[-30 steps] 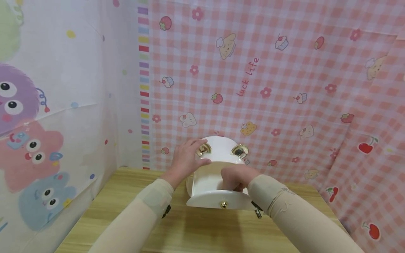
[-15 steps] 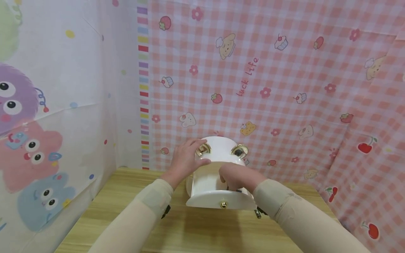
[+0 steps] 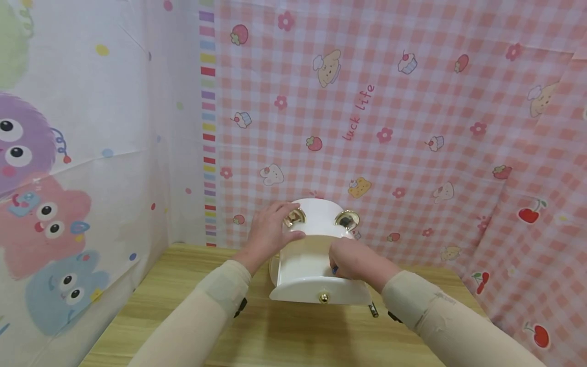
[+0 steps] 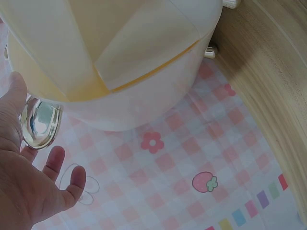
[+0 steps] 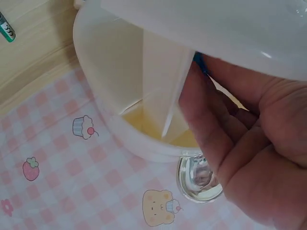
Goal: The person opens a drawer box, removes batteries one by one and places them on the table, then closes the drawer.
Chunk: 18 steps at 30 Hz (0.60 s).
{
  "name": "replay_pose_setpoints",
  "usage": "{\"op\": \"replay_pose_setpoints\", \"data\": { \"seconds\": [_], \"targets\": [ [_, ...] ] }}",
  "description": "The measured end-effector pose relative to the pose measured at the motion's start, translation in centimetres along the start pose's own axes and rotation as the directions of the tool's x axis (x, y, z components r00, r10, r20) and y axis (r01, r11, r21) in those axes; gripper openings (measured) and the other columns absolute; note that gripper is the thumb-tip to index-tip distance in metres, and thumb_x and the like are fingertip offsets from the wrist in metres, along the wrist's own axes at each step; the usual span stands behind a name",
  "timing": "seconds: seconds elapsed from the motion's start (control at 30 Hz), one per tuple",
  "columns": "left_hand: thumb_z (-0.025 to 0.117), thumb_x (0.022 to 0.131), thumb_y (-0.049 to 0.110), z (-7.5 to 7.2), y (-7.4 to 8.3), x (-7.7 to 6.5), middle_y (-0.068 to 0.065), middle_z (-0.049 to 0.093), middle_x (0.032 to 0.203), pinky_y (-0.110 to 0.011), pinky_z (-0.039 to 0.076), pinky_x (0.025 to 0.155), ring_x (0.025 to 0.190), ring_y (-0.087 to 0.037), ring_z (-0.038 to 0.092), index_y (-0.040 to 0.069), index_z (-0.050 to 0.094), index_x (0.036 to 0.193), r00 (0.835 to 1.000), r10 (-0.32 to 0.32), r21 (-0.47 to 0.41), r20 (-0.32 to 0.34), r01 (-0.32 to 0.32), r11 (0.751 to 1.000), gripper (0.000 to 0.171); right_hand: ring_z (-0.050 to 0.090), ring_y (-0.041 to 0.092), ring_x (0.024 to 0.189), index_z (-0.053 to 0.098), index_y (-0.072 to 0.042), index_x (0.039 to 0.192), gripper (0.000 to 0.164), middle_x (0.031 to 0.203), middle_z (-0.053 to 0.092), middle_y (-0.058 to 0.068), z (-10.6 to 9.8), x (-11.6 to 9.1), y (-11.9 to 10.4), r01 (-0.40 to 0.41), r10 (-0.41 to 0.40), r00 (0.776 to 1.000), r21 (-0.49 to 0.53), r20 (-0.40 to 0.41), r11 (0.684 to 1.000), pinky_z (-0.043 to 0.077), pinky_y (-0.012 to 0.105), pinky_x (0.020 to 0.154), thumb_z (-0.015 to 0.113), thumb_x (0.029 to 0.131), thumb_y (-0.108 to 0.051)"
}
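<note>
A white rounded box [image 3: 317, 216] with two shiny gold bell-like domes stands on the table. Its white drawer [image 3: 302, 293], fitted with a gold knob, is pulled out toward me. My left hand [image 3: 271, 229] rests on the box's upper left, around the left gold dome [image 4: 41, 122]; its fingers are loose and partly spread in the left wrist view. My right hand [image 3: 357, 260] is over the right part of the drawer, thumb and fingers pinching a small blue thing [image 5: 200, 62]. Most of that thing is hidden by the fingers, so its kind does not show.
A small battery [image 3: 373, 309], green and dark in the right wrist view, lies on the wooden table [image 3: 192, 285] right of the drawer. Close behind the box hangs a pink checked cloth [image 3: 293, 127]. A white cartoon-print cloth [image 3: 114, 204] hangs at the left.
My right hand has shifted to the right within the drawer area, and the small blue thing has come into view at its fingers. The left hand and the box have stayed put.
</note>
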State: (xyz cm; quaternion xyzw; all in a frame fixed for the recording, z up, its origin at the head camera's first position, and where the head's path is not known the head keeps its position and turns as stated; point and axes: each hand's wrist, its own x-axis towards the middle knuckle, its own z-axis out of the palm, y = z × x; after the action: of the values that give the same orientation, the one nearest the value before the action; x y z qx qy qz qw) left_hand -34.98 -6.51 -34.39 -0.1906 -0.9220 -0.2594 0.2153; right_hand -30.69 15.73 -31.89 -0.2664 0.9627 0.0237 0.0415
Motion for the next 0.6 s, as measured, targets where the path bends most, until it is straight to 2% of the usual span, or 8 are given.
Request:
{"op": "replay_pose_setpoints", "data": {
  "seconds": [0.13,0.2,0.33,0.4,0.53,0.6],
  "targets": [
    [0.088,0.085,0.048,0.0,0.0,0.0,-0.002,0.059,0.156,-0.058,0.042,0.123,0.147,-0.03,0.053,0.025,0.059,0.152,1.0,0.0,-0.001,0.004,0.0,1.0,0.077,0.027,0.007,0.051,0.037,-0.017,0.052,0.056,0.051,0.027,-0.01,0.3,-0.2,0.5,0.056,-0.055,0.998,0.055,-0.02,0.997,0.02,0.02,0.049,0.081,0.082,0.001],
    [0.088,0.085,0.049,0.0,0.0,0.0,-0.002,0.059,0.157,-0.058,0.043,0.122,0.147,-0.029,0.053,0.025,0.059,0.153,1.0,0.001,0.003,0.003,-0.001,1.0,0.077,0.028,0.007,0.051,0.037,-0.017,0.052,0.057,0.051,0.029,-0.009,0.4,-0.3,0.7,0.054,-0.053,0.998,0.1,-0.017,0.994,0.022,0.019,0.049,0.08,0.084,0.002],
    [0.088,0.085,0.048,0.0,0.0,0.0,-0.002,0.059,0.156,-0.058,0.043,0.121,0.147,-0.029,0.053,0.025,0.059,0.153,1.0,-0.001,0.0,-0.001,0.001,1.0,0.077,0.041,0.008,0.056,0.057,-0.011,0.056,0.041,0.059,0.051,-0.005,0.6,-0.7,1.0,0.026,-0.023,1.0,0.178,-0.018,0.984,0.034,0.019,0.051,0.082,0.086,0.001],
    [0.088,0.085,0.048,0.0,0.0,0.0,-0.002,0.059,0.156,-0.058,0.043,0.121,0.147,-0.029,0.053,0.025,0.059,0.153,1.0,-0.005,-0.005,0.0,0.005,1.0,0.077,0.048,0.008,0.06,0.07,-0.008,0.064,0.028,0.068,0.062,-0.003,0.7,-0.8,1.1,0.007,-0.004,1.0,0.2,-0.019,0.98,0.042,0.02,0.055,0.083,0.087,0.0],
    [0.088,0.085,0.047,0.0,0.0,0.0,-0.002,0.059,0.157,-0.059,0.042,0.122,0.147,-0.03,0.053,0.025,0.059,0.153,1.0,-0.008,-0.01,0.005,0.008,1.0,0.077,0.063,0.011,0.074,0.083,-0.006,0.085,0.004,0.088,0.077,0.002,1.0,-1.0,1.2,-0.033,0.04,0.999,0.234,-0.024,0.972,0.059,0.027,0.066,0.085,0.088,-0.004],
    [0.088,0.085,0.047,0.0,0.0,0.0,-0.002,0.059,0.157,-0.059,0.042,0.122,0.148,-0.029,0.053,0.025,0.058,0.153,1.0,-0.009,-0.011,0.008,0.009,1.0,0.077,0.069,0.012,0.083,0.085,-0.005,0.095,0.008,0.098,0.081,0.004,1.1,-1.1,1.3,-0.041,0.052,0.998,0.246,-0.038,0.968,0.065,0.031,0.074,0.086,0.087,-0.005]
  ]
}}
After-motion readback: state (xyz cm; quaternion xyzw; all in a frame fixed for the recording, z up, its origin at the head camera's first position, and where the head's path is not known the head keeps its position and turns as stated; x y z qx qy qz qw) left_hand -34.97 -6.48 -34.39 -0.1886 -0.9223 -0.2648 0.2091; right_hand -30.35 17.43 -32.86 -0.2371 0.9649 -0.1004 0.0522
